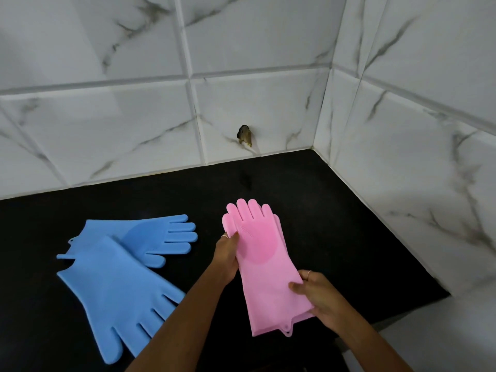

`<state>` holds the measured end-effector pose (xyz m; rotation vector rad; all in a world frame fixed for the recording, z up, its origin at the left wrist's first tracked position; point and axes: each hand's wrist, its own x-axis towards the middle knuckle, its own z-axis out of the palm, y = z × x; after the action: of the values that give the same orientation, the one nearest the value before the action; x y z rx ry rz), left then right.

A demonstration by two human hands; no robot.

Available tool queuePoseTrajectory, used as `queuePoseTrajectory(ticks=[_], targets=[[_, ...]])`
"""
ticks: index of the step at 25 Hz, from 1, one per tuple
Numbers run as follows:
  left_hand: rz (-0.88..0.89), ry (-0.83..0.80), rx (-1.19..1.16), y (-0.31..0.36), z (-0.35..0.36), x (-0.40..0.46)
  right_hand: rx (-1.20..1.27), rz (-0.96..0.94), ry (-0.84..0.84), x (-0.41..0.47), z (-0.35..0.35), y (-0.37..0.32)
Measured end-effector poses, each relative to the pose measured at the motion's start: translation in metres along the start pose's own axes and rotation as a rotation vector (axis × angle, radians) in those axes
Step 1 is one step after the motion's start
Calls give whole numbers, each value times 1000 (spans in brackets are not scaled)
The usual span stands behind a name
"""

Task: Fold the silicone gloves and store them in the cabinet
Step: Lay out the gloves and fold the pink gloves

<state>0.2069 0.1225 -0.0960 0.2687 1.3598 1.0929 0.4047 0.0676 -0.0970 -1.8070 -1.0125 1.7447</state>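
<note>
Plainly, the pink gloves (264, 267) are stacked one on the other, held just above the counter (335, 210). The left hand (226, 255) pinches their edge near the palm; the right hand (318, 294) pinches the cuff side. To fold well, I would keep both layers aligned, bring fingers to cuff, and press the crease flat. Two blue gloves (126, 264) lie overlapping, unfolded, to the left. Marbled tile walls (120, 116) meet in a corner; no cabinet shows.
</note>
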Motion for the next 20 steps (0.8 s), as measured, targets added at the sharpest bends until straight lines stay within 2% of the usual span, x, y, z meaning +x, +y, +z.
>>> queuePoseTrajectory(ticks=[6,15,20], targets=[[89,42,240,-5,4,-7,-12,-40,-2,-12,-2,10],[282,204,1032,10,0,3,-30,31,-9,-23,-8,18],[337,204,1165,12,-2,8,-52,70,-14,-25,-8,22]])
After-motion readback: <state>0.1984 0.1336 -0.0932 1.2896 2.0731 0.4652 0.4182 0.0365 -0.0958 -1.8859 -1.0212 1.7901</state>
